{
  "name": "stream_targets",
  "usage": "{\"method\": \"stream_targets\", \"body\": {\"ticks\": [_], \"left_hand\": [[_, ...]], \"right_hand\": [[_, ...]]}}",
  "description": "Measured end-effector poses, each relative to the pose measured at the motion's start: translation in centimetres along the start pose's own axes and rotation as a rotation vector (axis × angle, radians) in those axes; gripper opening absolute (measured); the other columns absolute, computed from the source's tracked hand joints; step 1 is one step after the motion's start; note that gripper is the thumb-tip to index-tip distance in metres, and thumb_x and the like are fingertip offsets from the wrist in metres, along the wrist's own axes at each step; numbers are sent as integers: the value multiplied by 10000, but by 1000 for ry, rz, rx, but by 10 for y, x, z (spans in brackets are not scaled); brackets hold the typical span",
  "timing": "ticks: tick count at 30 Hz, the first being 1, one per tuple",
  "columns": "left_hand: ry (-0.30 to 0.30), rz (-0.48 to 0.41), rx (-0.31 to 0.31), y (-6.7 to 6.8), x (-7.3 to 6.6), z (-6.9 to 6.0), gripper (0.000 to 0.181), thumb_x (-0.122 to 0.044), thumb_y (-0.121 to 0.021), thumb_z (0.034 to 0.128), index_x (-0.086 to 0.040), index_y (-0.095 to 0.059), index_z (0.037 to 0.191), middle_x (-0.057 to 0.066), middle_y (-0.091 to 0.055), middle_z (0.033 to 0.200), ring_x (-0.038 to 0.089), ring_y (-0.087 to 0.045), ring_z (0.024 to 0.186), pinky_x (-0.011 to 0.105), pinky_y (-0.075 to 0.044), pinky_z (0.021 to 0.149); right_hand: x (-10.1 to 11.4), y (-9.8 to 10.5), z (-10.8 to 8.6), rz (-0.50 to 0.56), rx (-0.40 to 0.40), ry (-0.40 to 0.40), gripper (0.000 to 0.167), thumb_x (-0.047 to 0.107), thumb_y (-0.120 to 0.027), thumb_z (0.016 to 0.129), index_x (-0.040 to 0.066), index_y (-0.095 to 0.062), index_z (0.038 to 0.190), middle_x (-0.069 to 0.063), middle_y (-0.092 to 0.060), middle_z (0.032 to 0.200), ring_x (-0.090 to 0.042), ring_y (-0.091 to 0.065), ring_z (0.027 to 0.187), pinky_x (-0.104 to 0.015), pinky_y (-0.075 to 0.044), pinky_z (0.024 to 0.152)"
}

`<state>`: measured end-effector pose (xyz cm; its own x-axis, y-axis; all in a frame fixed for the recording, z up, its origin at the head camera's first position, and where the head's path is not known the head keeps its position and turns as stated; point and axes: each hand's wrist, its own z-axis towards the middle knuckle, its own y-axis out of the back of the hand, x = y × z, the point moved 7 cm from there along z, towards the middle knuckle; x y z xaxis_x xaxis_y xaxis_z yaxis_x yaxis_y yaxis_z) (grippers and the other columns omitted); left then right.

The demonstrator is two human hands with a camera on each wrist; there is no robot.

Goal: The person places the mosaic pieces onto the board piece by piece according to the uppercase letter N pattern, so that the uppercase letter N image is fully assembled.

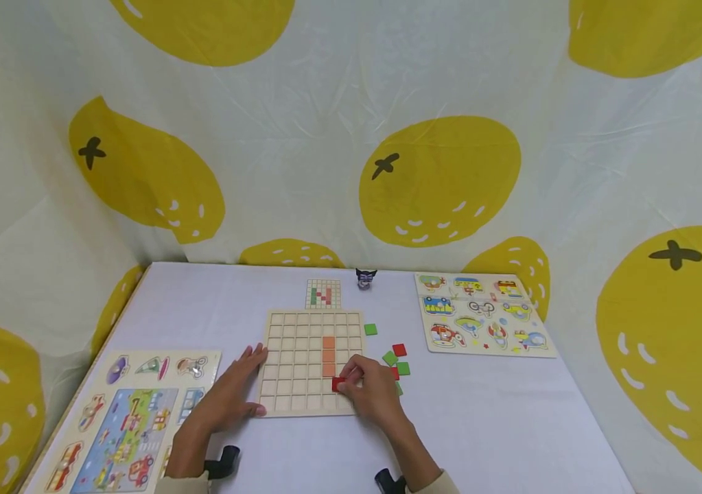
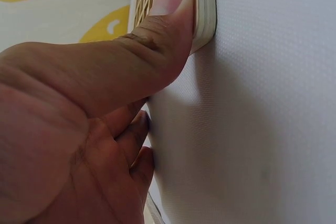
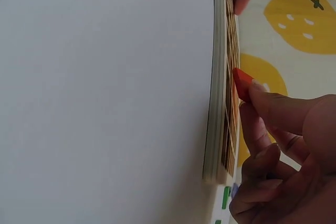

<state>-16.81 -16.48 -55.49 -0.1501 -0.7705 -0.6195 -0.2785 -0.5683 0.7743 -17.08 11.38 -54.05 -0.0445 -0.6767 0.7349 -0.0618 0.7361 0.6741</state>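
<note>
A square wooden grid board [image 1: 291,401] lies on the table, with several orange tiles [image 1: 329,355] in one column. The right hand [image 1: 375,394] pinches a red tile [image 1: 337,385] between thumb and fingers over the board's lower right part; in the right wrist view the red tile [image 3: 242,84] is tilted at the board's edge. The left hand [image 1: 224,401] rests at the board's left side, fingers spread, and in the left wrist view its thumb [image 2: 170,19] touches the board's corner. Right of the board lie loose green tiles [image 1: 370,329] and red tiles [image 1: 399,350].
A small pattern card [image 1: 323,293] lies behind the board, beside a small dark figurine [image 1: 365,278]. A vehicle puzzle board [image 1: 480,336] is at the back right. Another picture puzzle [image 1: 134,370] lies at the left. A fruit-patterned cloth [image 1: 301,171] hangs behind the table.
</note>
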Motion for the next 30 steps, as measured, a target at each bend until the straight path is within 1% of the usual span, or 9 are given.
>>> {"method": "stream_targets", "body": {"ticks": [6,11,14,17,20,24,30], "left_hand": [[0,-11,8,-1,0,1,1162,-119,-956,699,-72,-320,1670,131,-254,1765,394,-155,1657,599,-157,1352],[-21,-15,4,0,-1,0,1156,-120,-953,695,-50,-326,1663,155,-268,1756,417,-174,1648,607,-165,1347],[-25,-17,9,0,0,-1,1155,-119,-947,703,-48,-314,1667,149,-259,1760,413,-167,1651,599,-156,1351],[-27,-13,12,0,1,-1,1159,-117,-945,709,-48,-303,1671,148,-251,1763,415,-158,1652,598,-148,1351],[-27,-17,9,1,0,0,1162,-114,-945,706,-48,-301,1671,148,-251,1762,415,-160,1652,594,-147,1353],[-24,-16,9,1,0,0,1164,-115,-946,704,-51,-302,1672,149,-248,1762,415,-157,1652,596,-146,1353],[-19,-15,9,0,1,0,1164,-112,-948,701,-55,-307,1671,143,-249,1763,411,-155,1653,596,-147,1353]], "right_hand": [[9,-11,4,-43,-4,8,176,186,-877,868,229,-709,896,101,-608,677,-95,-568,694,-237,-451,558],[11,-20,7,-73,-1,16,193,200,-886,863,239,-697,846,103,-567,638,-86,-533,646,-221,-406,505],[12,-22,8,-84,-1,27,211,199,-891,860,243,-691,810,102,-552,620,-82,-521,627,-212,-381,481],[15,-22,8,-87,-1,37,204,193,-884,866,238,-692,814,95,-549,619,-87,-516,617,-215,-375,467],[16,-21,8,-87,6,31,180,192,-872,876,240,-702,839,96,-554,633,-88,-516,624,-216,-385,470],[15,-21,7,-84,22,16,175,171,-874,868,239,-716,830,90,-565,646,-98,-530,650,-219,-419,493],[13,-20,4,-68,73,-8,167,152,-896,839,232,-755,800,89,-605,665,-112,-564,701,-241,-456,552]]}}
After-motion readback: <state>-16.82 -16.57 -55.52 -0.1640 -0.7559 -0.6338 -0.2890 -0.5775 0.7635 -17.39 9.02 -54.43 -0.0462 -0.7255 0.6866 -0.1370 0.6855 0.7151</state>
